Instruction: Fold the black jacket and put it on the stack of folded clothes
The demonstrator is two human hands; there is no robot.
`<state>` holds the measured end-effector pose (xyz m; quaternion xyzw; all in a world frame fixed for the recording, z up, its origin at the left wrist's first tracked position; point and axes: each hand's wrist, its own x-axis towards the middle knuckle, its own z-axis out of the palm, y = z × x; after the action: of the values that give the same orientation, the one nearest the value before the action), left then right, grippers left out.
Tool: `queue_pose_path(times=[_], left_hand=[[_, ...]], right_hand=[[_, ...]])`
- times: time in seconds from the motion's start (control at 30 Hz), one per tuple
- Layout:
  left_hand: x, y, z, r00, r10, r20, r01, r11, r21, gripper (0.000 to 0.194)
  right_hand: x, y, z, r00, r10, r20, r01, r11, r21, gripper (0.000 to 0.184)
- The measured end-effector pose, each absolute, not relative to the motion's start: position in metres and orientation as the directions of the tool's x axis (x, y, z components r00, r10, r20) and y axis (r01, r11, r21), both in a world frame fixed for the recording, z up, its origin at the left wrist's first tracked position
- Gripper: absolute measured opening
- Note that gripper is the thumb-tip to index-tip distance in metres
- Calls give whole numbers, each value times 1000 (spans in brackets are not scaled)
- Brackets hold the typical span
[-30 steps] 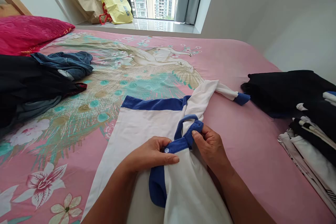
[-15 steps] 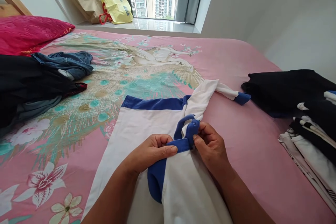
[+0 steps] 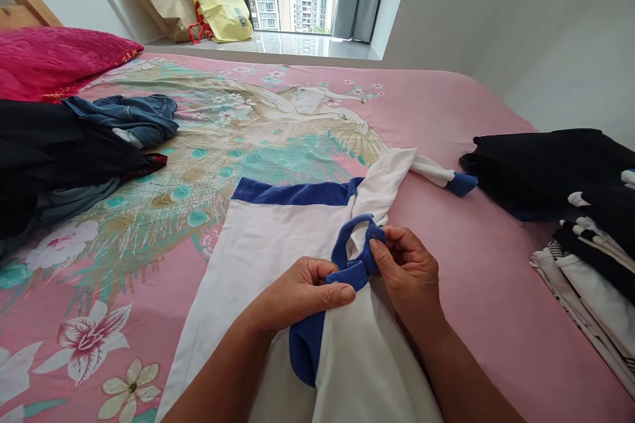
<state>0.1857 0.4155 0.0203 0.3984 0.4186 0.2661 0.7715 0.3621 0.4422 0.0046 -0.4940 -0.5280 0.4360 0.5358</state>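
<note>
A white long-sleeved shirt [image 3: 278,238] with blue trim lies in front of me, its blue hem band [image 3: 292,193] turned away from me. One sleeve [image 3: 389,175] stretches to the upper right and ends in a blue cuff [image 3: 461,184]. My left hand [image 3: 307,291] pinches one end of a narrow blue band [image 3: 350,274] on the shirt between thumb and fingers. Close by on the right, my right hand [image 3: 407,264] grips the other side of this band, which curves into a loop. My fingertips partly cover the band. Below my left hand hangs another blue section [image 3: 306,350].
Folded black garments [image 3: 540,168] and a stack of light and dark clothes [image 3: 595,277] lie at the right. Dark clothes [image 3: 59,158] and jeans [image 3: 131,115] are heaped at the left, near a red pillow [image 3: 59,59]. Paper bags [image 3: 161,6] stand on the windowsill [image 3: 297,45].
The blue band has been turned in my fingers; its white button, visible a second ago by my left thumb, is no longer seen there. Both hands have shifted slightly right and keep their grip.
</note>
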Motion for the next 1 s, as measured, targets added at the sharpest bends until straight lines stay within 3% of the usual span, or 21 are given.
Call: queue_pose_path(times=[0.13,0.2,0.27,0.43,0.57,0.8,1.0], left_hand=[[191,416,20,473,779,-412,-56,493,868,45],[194,416,20,439,811,-386,-43,448,893,43],[197,417,19,401,836,-374,-17,415,910,38],[189,419,19,476,786,-394,53,422,905,20],[178,421,22,552,757,-349,-23,432,901,20],[181,420,25,433,771,-466,-37,532,846,23],[181,419,24,406,807,-429,14,463,886,27]], right_hand=[[363,437,9,-18,896,444,281,431,-858,4],[362,434,12,-126,786,605,327,609,-723,10],[360,432,14,-235,696,678,310,715,-627,15],[359,432,13,-380,719,581,281,689,-668,18],[361,434,12,-405,743,532,263,652,-711,15],[361,435,12,-392,745,540,218,646,-732,15],[362,434,14,-404,766,500,186,603,-775,12]])
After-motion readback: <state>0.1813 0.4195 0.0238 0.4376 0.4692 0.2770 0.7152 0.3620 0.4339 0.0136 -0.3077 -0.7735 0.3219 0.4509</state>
